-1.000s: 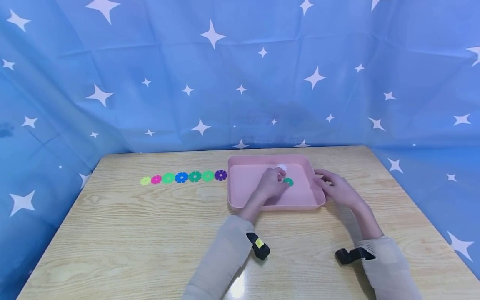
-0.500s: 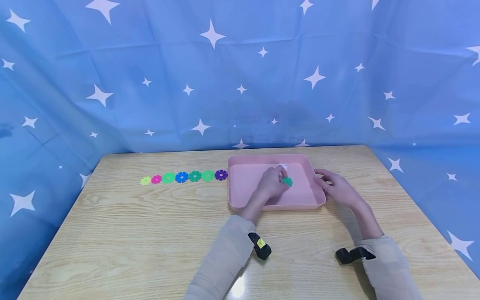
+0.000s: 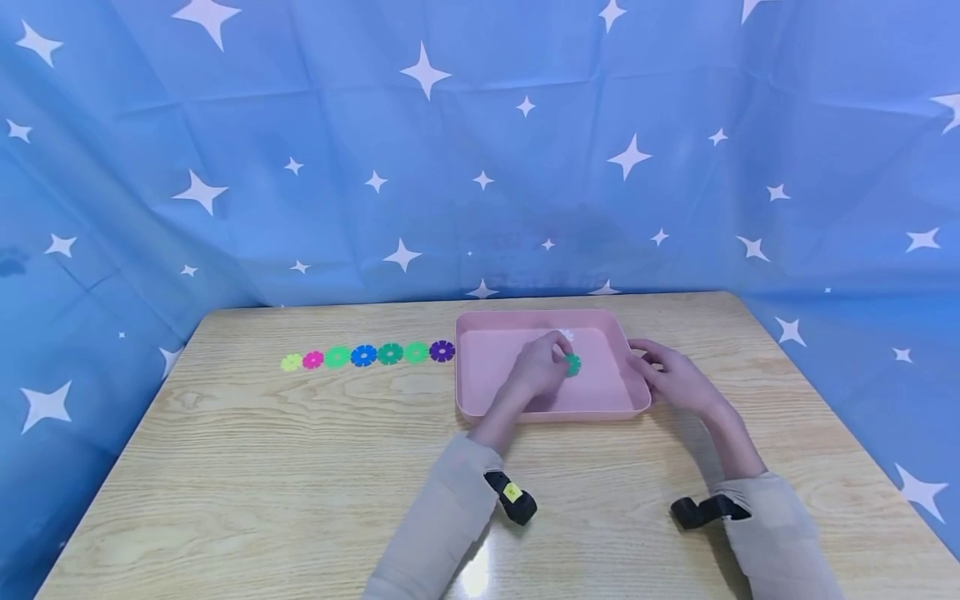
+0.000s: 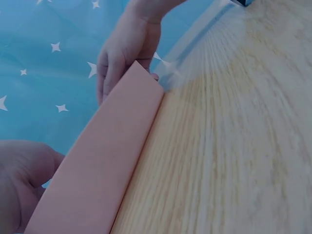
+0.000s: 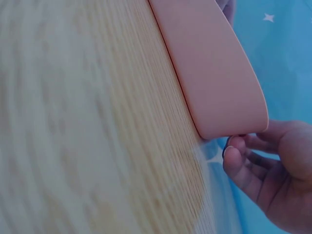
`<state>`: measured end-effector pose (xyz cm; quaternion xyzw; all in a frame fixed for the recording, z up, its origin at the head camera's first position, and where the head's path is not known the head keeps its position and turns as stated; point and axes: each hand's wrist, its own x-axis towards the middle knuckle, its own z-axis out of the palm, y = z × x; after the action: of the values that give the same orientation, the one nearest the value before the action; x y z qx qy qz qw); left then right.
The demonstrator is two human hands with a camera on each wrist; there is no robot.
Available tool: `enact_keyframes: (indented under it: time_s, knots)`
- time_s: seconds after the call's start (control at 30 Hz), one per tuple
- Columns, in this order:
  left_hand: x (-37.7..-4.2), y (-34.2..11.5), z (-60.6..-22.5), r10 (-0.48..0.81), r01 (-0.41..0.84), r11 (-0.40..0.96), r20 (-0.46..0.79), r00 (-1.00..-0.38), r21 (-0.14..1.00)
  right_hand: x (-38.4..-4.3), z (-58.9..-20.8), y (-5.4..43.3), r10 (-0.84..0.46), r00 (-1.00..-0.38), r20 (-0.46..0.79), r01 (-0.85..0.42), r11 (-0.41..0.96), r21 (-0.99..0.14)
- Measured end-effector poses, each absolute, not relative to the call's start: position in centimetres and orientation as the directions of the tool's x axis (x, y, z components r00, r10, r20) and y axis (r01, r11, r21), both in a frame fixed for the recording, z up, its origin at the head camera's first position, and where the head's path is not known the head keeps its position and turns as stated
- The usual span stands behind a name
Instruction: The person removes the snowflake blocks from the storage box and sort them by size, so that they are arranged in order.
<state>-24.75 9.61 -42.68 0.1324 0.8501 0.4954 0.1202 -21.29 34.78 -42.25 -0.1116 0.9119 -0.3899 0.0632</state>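
Note:
My left hand (image 3: 542, 367) reaches over the pink tray (image 3: 491, 367), its thumb and fingers pinching a green notched plastic disc (image 3: 573, 365), a snowflake-type building piece. The disc stands tilted at the fingertips, partly hidden by them. A white disc of the same kind (image 3: 567, 335) lies behind it in the tray. At the tray's right end, my right hand (image 3: 678, 379) holds the side wall, thumb at the rim and fingers along the outside. The right wrist view shows that hand (image 5: 287, 170) against the tray's outer corner (image 5: 229, 97). From the left wrist view the disc is hidden.
Left of the tray runs a row of several notched discs on the wooden table (image 3: 300, 467), from a yellow one (image 3: 291, 362) to a purple one (image 3: 442, 351) right beside the tray wall. A blue star-patterned cloth (image 3: 480, 150) hangs behind the table.
The left hand has drawn slightly left and toward the wearer, and the green disc has come with it, tipping more upright. The right hand and the tray have stayed in place.

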Motion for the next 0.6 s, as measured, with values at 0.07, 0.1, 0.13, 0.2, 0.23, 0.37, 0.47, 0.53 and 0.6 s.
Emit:
enact_keyframes:
  time_s: [0.07, 0.1, 0.13, 0.2, 0.23, 0.37, 0.47, 0.53, 0.6]
  knots:
    - [-24.6, 9.2, -42.5, 0.345, 0.097, 0.453, -0.073, -0.936, 0.886, -21.3, -42.2, 34.7, -0.249, -0.968, -0.029, -0.152, 0.672, -0.724]
    - [-24.6, 9.0, -42.5, 0.347, 0.097, 0.445, -0.071, -0.935, 0.89, -21.3, -42.2, 34.7, -0.246, -0.969, -0.03, -0.149, 0.675, -0.723]
    - [-24.5, 8.8, -42.4, 0.35, 0.094, 0.436, -0.072, -0.934, 0.895, -21.3, -42.2, 34.7, -0.244, -0.969, -0.029, -0.148, 0.677, -0.721]
    - [-24.4, 8.3, -42.2, 0.356, 0.092, 0.418, -0.07, -0.932, 0.904, -21.3, -42.2, 34.7, -0.244, -0.969, -0.031, -0.148, 0.677, -0.721]
    - [-24.3, 8.0, -42.0, 0.358, 0.099, 0.41, -0.06, -0.932, 0.907, -21.3, -42.2, 34.7, -0.244, -0.969, -0.033, -0.146, 0.677, -0.722]
    - [-24.2, 6.7, -41.5, 0.363, 0.15, 0.366, 0.008, -0.932, 0.918, -21.4, -42.3, 34.8, -0.253, -0.967, -0.035, -0.149, 0.669, -0.729]
    - [-24.3, 5.7, -41.3, 0.361, 0.182, 0.322, 0.057, -0.931, 0.929, -21.4, -42.3, 34.9, -0.249, -0.968, -0.04, -0.141, 0.668, -0.73]
    - [-24.3, 5.0, -41.2, 0.361, 0.191, 0.295, 0.076, -0.93, 0.936, -21.4, -42.3, 34.8, -0.248, -0.968, -0.043, -0.139, 0.667, -0.732]
    - [-24.4, 4.2, -41.1, 0.356, 0.202, 0.27, 0.097, -0.929, 0.942, -21.4, -42.2, 34.8, -0.247, -0.968, -0.042, -0.138, 0.667, -0.732]
